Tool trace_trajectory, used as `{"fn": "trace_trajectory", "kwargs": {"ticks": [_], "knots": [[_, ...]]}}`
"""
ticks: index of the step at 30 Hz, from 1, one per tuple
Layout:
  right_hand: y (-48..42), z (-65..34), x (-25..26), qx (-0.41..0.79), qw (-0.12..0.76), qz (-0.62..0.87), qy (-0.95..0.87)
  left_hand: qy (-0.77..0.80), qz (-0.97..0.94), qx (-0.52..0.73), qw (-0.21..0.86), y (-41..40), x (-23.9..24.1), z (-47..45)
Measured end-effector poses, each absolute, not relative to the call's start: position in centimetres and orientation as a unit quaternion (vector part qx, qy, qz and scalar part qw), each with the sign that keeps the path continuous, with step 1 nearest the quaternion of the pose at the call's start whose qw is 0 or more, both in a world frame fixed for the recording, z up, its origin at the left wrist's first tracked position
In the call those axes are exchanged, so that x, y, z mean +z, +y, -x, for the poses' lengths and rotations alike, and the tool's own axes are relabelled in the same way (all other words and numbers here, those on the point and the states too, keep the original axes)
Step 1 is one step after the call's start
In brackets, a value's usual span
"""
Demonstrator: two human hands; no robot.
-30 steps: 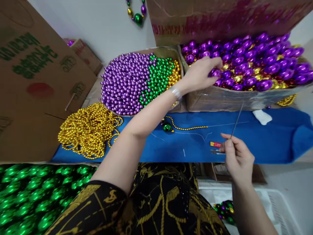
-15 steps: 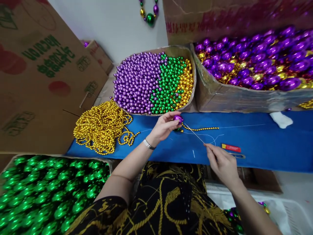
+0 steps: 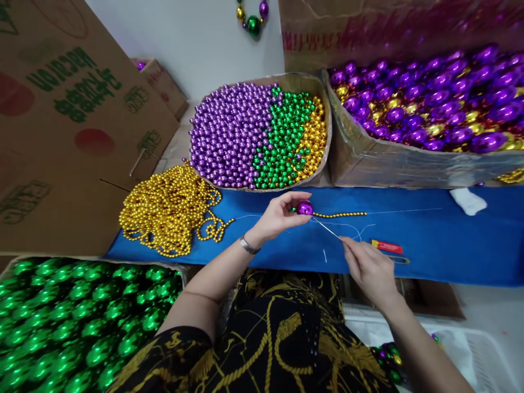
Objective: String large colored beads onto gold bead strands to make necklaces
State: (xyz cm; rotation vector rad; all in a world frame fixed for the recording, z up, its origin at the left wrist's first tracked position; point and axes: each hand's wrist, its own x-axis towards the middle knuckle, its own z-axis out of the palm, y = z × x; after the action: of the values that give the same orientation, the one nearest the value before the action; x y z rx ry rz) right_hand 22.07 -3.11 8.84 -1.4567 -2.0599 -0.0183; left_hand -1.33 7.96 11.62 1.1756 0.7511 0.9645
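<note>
Between the thumb and fingers of my left hand (image 3: 282,214) is a large shiny purple bead (image 3: 305,208). A bit of green shows behind it, partly hidden by the fingers. My right hand (image 3: 370,268) pinches a long thin needle (image 3: 326,226), whose far end meets the lower edge of the purple bead. A pale thread (image 3: 358,232) curves over the cloth near the right fingertips. Beyond the bead lies a short string of small gold beads (image 3: 341,214) with thread running out to the right.
Blue cloth (image 3: 429,240) covers the table. A heap of gold bead strands (image 3: 170,213) lies left. Boxes of small mixed beads (image 3: 233,136), large purple beads (image 3: 446,103) and green beads (image 3: 94,322) surround it. Right of my hands are a red-yellow packet (image 3: 387,246) and white scrap (image 3: 469,201).
The purple bead and my left hand have shifted slightly right and down. The left fingers sit further back on the bead, showing more of it. My right hand has edged slightly left with the needle.
</note>
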Motion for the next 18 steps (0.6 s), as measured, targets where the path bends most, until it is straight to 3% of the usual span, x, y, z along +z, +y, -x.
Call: {"fn": "trace_trajectory", "kwargs": {"ticks": [6,18], "knots": [[-2.8,-21.3,8.2,0.065,0.374,0.521,-0.764,0.308,-0.498,0.454,0.672,6.9,11.3,0.6],[-2.9,-20.8,7.3,0.06,0.366,0.518,-0.771,0.31,-0.494,0.463,0.668,6.3,10.6,1.1]]}}
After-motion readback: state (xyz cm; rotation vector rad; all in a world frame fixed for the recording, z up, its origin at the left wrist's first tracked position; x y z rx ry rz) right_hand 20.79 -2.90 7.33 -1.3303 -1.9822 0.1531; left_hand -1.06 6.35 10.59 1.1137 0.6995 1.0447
